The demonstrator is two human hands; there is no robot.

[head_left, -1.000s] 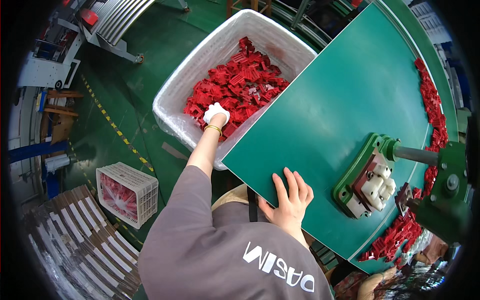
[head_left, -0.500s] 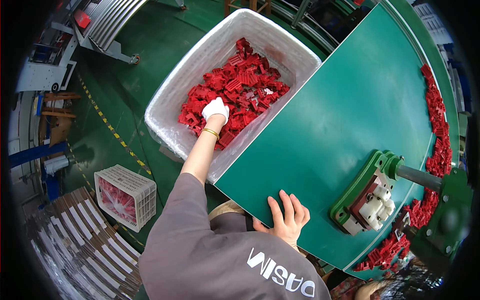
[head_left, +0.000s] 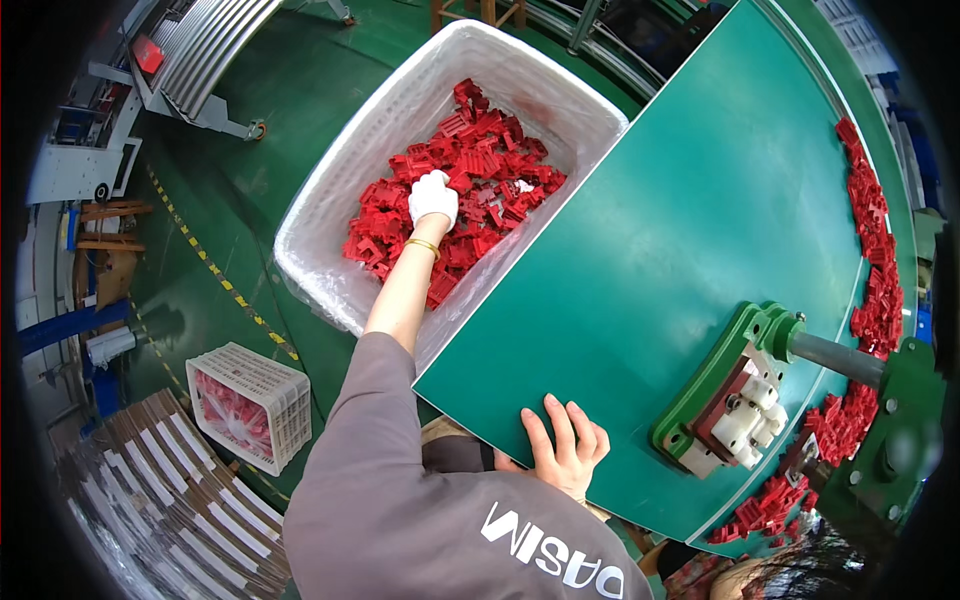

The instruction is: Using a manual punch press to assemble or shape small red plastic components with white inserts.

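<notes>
My left hand [head_left: 433,198], in a white glove, reaches into a large white bin [head_left: 330,190] lined with clear plastic. It rests on a heap of red plastic parts [head_left: 478,162], small blocks with ridges and notches. The fingers look curled in and closed; what they hold, if anything, is hidden. My bare right hand [head_left: 568,452] lies palm down over the near edge of the green table [head_left: 640,290], fingers stretched out and slightly apart, with nothing in it.
A green hand press [head_left: 720,400] with white clamp blocks stands on the table. Red parts [head_left: 875,250] line its curved right edge. At left are a crate [head_left: 290,400] of bagged red parts and stacked flat cardboard [head_left: 180,490]. Another person's head [head_left: 790,580] shows lower right.
My left hand has moved slightly farther into the heap of red parts. My right hand stays on the table edge. The whole view has shifted a little.
</notes>
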